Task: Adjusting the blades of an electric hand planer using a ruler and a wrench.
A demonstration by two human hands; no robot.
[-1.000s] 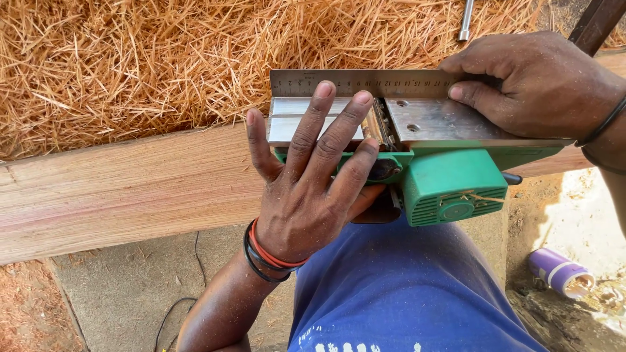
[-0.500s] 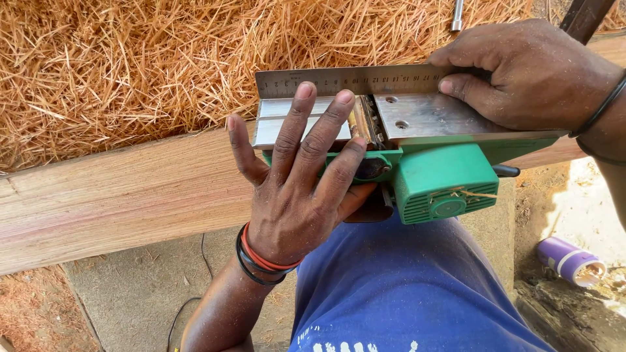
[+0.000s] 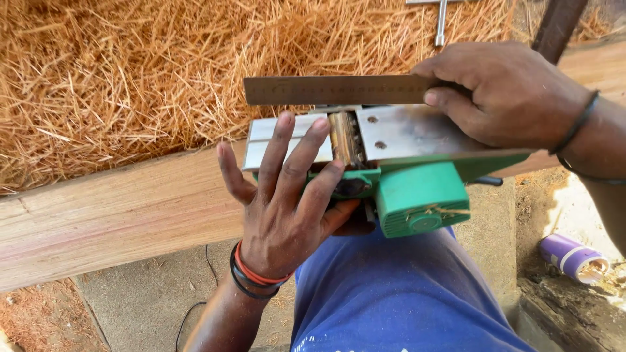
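Spreading flat as before, the left hand (image 3: 287, 221) fingers press the upturned green planer (image 3: 391, 169) over the plank (image 3: 117, 208); the right hand (image 3: 502, 94) fingers keep pinching the steel ruler (image 3: 332, 90), barely shifted.

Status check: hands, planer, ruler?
Left hand flat on upturned green planer. Right hand presses steel ruler along its sole. Plank beneath, nothing obstructing.

Green planer (image 3: 417, 195) lies sole-up under a steel ruler (image 3: 332, 89).
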